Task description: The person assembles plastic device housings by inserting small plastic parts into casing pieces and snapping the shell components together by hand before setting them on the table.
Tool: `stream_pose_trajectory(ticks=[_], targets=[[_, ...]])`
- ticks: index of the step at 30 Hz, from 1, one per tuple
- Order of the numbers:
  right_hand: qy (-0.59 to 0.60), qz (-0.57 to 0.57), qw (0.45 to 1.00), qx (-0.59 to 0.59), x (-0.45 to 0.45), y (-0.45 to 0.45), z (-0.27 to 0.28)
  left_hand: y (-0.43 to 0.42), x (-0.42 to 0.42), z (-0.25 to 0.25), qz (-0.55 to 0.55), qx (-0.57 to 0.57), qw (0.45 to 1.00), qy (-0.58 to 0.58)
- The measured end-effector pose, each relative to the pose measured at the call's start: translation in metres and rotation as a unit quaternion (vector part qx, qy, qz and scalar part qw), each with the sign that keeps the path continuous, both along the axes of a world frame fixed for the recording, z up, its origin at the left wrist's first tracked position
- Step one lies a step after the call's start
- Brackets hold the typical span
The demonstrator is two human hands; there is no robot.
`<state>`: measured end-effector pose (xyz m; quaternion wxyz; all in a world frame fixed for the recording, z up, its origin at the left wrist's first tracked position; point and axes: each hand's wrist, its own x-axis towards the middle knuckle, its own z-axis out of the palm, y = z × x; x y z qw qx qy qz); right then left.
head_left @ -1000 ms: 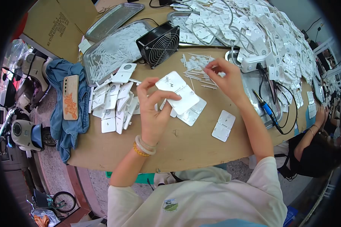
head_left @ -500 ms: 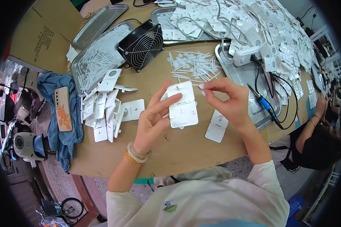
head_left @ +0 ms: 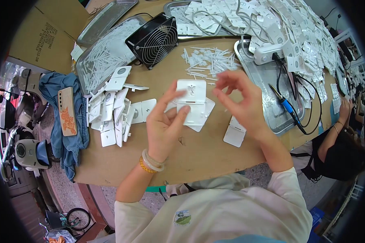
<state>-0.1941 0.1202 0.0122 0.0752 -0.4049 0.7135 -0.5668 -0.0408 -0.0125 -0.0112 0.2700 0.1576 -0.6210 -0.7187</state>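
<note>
White plastic, gripped in the left hand (head_left: 162, 125): can see a two-panel case piece (head_left: 198, 107) pinned by the thumb across its lower panel, with blurred fingers at its left edge and slots showing on the face toward the camera. Found nearer the wearer than the black axial fan (head_left: 160, 44) and to its right.

Farther right of the fan, can see the right hand (head_left: 245, 105) just beside the held piece, apart from it, with thumb and fingertips curled and slightly parted. Blurred at the tips; cannot tell whether gripping anything small.

Behind the held piece, can make out a second case piece (head_left: 209, 111), partly hidden, on the brown tabletop (head_left: 215, 158). On the wearer's side of the fan, can see a bolt-marked case piece (head_left: 144, 110) touching a stacked heap of cases (head_left: 119, 101).

Right of the fan: noted loose white sticks (head_left: 221, 60), then, well apart from it, a metal tray (head_left: 257, 77) bearing a blue-handled soldering iron (head_left: 287, 106). Left of the fan: noted a stick-filled tray (head_left: 80, 77).
</note>
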Motion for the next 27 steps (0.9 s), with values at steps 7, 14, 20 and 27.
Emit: stream_pose_trajectory(ticks=[7, 14, 20, 27], targets=[[0.142, 0.120, 0.938, 0.294, -0.056, 0.038, -0.003, -0.013, 0.000, 0.005, 0.011, 0.133, 0.990, -0.039], [0.138, 0.164, 0.917, 0.337, -0.045, 0.038, -0.013, -0.014, 0.001, -0.002, 0.018, 0.213, 0.977, -0.013], [0.171, 0.185, 0.915, 0.314, -0.041, 0.036, -0.018, -0.011, 0.000, -0.006, 0.007, 0.210, 0.977, -0.022], [0.076, 0.123, 0.983, 0.117, -0.018, 0.018, 0.000, -0.002, 0.000, -0.006, -0.031, 0.207, 0.976, -0.066]])
